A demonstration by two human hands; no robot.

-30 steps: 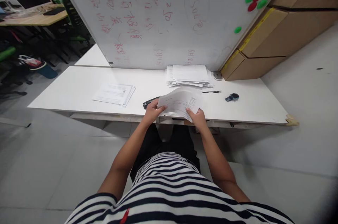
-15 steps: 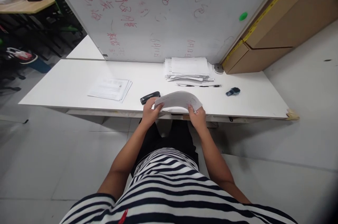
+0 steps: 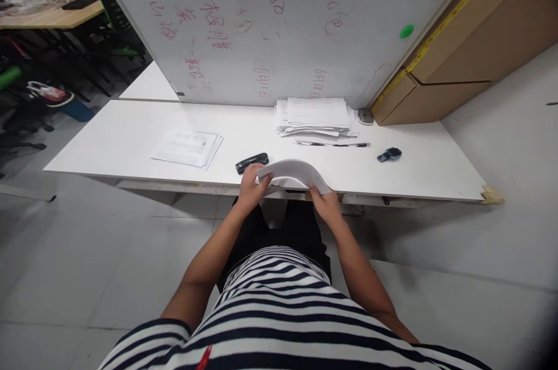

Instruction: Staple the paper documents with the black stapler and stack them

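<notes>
My left hand (image 3: 253,189) grips one end of some white paper sheets (image 3: 294,168), with the thumb on the near side. My right hand (image 3: 325,203) pinches the other end. Between the hands the sheets bow upward in an arch over the table's front edge; how many there are I cannot tell. Just beyond my left hand lies a black stapler (image 3: 251,162) on the white table (image 3: 126,137).
A thick stack of papers (image 3: 316,114) stands against the whiteboard (image 3: 244,27). Left of the stapler lies a smaller pile of printed sheets (image 3: 188,149). A dark wristwatch (image 3: 389,154) rests at the right. Cardboard boxes (image 3: 462,39) fill the back right corner.
The paper sheets are bent into a tighter arch, and my hands have come slightly closer together. The whole view has shifted a little, so the table appears further right.
</notes>
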